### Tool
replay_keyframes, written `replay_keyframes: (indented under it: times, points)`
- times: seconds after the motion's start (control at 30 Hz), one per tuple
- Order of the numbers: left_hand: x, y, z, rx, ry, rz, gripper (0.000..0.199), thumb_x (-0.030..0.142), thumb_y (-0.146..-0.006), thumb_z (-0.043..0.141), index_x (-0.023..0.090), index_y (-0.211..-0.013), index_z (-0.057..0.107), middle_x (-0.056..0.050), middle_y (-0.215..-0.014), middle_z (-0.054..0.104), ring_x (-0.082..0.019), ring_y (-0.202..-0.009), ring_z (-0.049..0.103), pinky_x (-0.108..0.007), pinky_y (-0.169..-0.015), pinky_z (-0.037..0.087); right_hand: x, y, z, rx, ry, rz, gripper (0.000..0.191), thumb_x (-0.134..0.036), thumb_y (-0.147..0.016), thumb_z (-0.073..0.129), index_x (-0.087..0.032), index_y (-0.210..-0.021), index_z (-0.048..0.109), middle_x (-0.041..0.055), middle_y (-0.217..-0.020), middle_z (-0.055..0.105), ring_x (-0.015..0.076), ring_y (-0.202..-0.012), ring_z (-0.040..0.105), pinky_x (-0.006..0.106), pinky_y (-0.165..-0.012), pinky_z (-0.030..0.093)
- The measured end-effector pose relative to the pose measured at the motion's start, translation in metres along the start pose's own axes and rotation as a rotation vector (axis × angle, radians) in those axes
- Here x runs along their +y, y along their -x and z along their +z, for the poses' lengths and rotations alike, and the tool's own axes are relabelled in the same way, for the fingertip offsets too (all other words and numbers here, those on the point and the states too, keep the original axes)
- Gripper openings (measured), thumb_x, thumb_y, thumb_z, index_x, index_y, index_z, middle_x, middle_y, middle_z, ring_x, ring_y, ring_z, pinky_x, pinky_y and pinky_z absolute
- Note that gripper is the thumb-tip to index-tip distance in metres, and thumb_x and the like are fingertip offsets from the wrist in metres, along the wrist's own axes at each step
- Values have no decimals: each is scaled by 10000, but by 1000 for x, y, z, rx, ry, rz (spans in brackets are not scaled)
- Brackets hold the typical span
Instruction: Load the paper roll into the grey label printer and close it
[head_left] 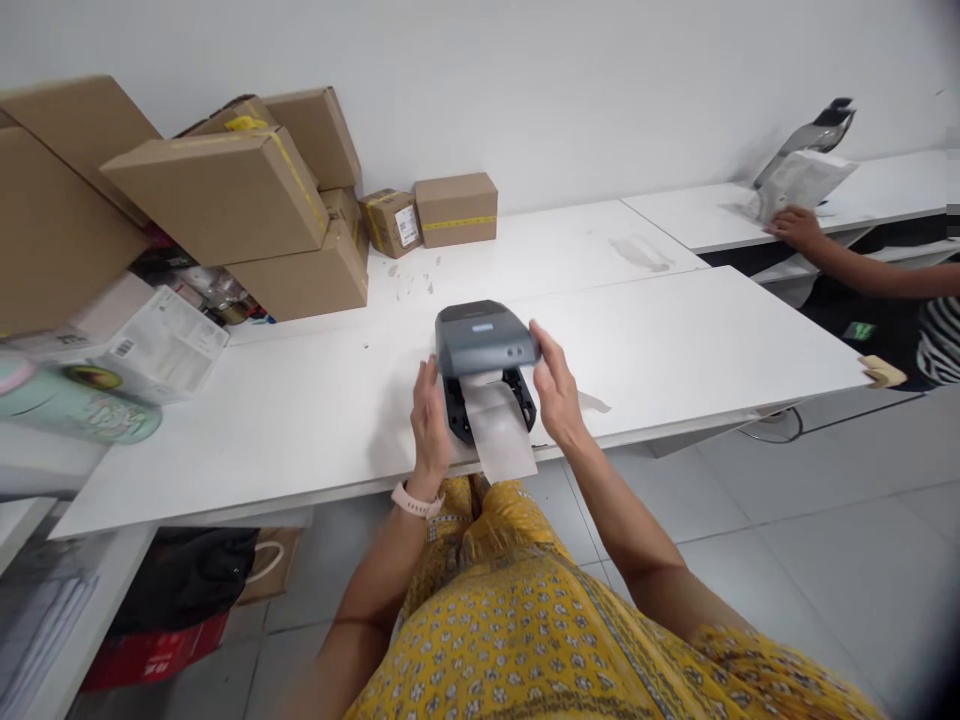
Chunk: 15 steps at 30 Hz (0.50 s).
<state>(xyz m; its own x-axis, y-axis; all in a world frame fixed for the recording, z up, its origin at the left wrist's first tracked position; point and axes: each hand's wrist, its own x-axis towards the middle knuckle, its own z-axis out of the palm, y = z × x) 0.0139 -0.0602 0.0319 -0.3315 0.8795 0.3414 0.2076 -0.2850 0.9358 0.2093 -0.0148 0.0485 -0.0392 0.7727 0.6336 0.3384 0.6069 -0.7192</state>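
A dark grey label printer (487,340) stands near the front edge of the white table, its lid raised off the black base. A strip of white label paper (504,440) runs out of the base and hangs past the table edge. My right hand (556,390) grips the right side of the lid, fingers along its corner. On the opposite side, my left hand (429,415) holds the printer near the lid's lower left corner; its fingertips are partly hidden. The lid is slightly blurred. The inside of the printer shows only in part.
Cardboard boxes (225,190) are piled at the back left, with two smaller boxes (456,210) beside them. A mint-green bottle (97,408) and a white box (161,340) lie at the left. At the right, another person's hand (799,228) touches a white package (806,185).
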Motion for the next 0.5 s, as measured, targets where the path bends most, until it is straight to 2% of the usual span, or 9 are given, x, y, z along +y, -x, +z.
replay_keyframes:
  times: [0.1, 0.2, 0.33, 0.43, 0.5]
  points:
    - [0, -45, 5, -8, -13, 36, 604, 580, -1037, 479, 258, -1545, 534, -81, -1676, 485, -246, -1605, 369, -455, -1345, 250, 2, -57, 10, -26, 48, -96, 646, -644, -1090, 277, -330, -1651, 345, 92, -1712, 415, 293, -1600, 378, 542, -1307, 363]
    - [-14, -74, 12, -31, -101, -24, 688, 428, -925, 687, 241, -1559, 497, -120, -1672, 481, -307, -1592, 385, -525, -1333, 250, 12, -110, 27, -26, 105, -160, 723, -688, -1072, 248, -309, -1688, 229, 120, -1720, 380, 319, -1603, 358, 584, -1303, 340]
    - [-37, -72, 19, -105, -181, -149, 816, 205, -799, 735, 199, -1570, 470, -160, -1639, 514, -349, -1557, 437, -534, -1315, 290, 44, -167, 50, -37, 191, -195, 784, -734, -1049, 231, -300, -1697, 156, 140, -1715, 368, 328, -1576, 391, 579, -1261, 390]
    - [-45, -60, 19, -125, -219, -216, 854, 122, -782, 683, 175, -1596, 432, -174, -1629, 523, -351, -1513, 501, -524, -1281, 358, 71, -202, 63, -80, 239, -199, 831, -767, -1029, 246, -262, -1686, 179, 167, -1703, 377, 341, -1542, 432, 578, -1230, 423]
    - [-45, -55, 19, -117, -236, -247, 861, 96, -779, 655, 162, -1604, 416, -183, -1618, 535, -352, -1484, 535, -526, -1254, 395, 78, -217, 68, -95, 245, -194, 843, -774, -1023, 263, -234, -1669, 220, 185, -1684, 400, 355, -1523, 447, 587, -1218, 430]
